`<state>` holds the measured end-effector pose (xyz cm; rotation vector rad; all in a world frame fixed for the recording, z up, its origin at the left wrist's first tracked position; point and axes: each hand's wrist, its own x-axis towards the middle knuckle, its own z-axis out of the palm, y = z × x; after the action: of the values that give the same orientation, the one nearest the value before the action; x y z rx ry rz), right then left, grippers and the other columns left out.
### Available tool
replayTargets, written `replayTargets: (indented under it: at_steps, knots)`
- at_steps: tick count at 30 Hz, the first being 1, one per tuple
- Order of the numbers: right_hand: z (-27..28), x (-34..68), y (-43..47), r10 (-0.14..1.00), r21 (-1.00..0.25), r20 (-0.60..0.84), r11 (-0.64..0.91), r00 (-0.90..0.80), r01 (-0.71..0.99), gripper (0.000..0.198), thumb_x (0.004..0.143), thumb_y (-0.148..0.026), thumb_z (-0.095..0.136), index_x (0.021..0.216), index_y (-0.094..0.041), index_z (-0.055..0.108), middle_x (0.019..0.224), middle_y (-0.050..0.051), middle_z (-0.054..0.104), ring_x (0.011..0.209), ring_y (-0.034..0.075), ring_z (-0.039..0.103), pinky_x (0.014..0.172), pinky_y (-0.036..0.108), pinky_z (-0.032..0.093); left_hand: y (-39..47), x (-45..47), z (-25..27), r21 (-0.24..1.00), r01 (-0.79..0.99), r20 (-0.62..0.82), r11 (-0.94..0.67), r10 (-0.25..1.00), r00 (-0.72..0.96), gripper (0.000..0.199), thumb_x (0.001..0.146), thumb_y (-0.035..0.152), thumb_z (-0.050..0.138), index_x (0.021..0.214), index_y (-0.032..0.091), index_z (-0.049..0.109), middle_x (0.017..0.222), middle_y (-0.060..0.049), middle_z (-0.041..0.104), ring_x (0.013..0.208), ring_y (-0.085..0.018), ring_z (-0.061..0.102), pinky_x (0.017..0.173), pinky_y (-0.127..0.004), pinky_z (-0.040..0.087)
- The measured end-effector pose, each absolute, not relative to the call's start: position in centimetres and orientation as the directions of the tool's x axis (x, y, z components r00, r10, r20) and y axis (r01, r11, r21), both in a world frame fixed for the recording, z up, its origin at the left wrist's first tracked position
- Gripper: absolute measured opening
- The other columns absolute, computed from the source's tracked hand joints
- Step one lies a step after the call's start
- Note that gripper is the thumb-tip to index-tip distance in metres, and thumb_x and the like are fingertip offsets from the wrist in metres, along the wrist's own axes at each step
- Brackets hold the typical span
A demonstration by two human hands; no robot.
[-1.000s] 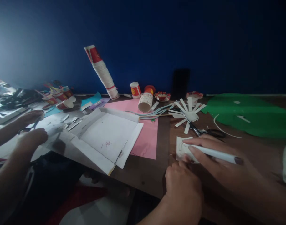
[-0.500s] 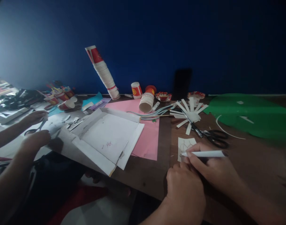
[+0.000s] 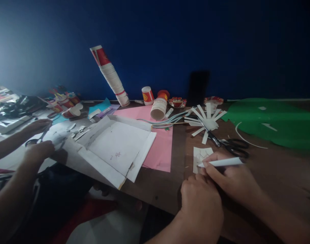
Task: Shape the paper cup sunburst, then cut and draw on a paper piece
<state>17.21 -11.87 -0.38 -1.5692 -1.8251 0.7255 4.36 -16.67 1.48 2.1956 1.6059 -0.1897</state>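
A white pen (image 3: pixel 226 162) is pinched in my right hand (image 3: pixel 233 176), its tip down on a small cream piece of paper (image 3: pixel 197 156). Faint curved lines are drawn on that paper. My left hand (image 3: pixel 202 203) is closed beside it, knuckles up, at the paper's lower edge. What its curled fingers grip, if anything, is hidden. Just beyond the paper lie black-handled scissors (image 3: pixel 235 146) and a dark-handled cutting tool (image 3: pixel 213 138). Its blade lies across a white paper cutout with strips spread like rays (image 3: pixel 209 124).
An open white cardboard tray (image 3: pixel 116 142) overlaps pink paper (image 3: pixel 165 152). A leaning stack of paper cups (image 3: pixel 113 79) stands by the blue wall. Green sheet (image 3: pixel 279 125) lies right. At left, another person's hands (image 3: pixel 40 147) hold scissors (image 3: pixel 41 137).
The view has shifted slightly. My right hand and pen have moved very little over the paper, and my left hand stays beside it. The other person's hands hold nearly the same place.
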Motion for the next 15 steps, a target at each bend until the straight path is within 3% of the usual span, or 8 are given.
replayTargets:
  at_steps: [15]
  knots:
    - [-0.36,17.12,-11.73,0.989,-0.697,0.093,0.144,-0.111,0.702,0.026,0.086,-0.048,0.052,0.077,-0.028,0.065,0.073,0.002,0.076,0.067,0.023,0.07,0.066,0.036,0.054,-17.09,4.25,1.27,0.241,0.926,-0.281,-0.289,0.893,0.352,0.034,0.098,0.018,0.048,0.126,0.007,0.064,0.105,-0.017,0.069,0.094,-0.028,0.067,0.075,-0.036,0.052]
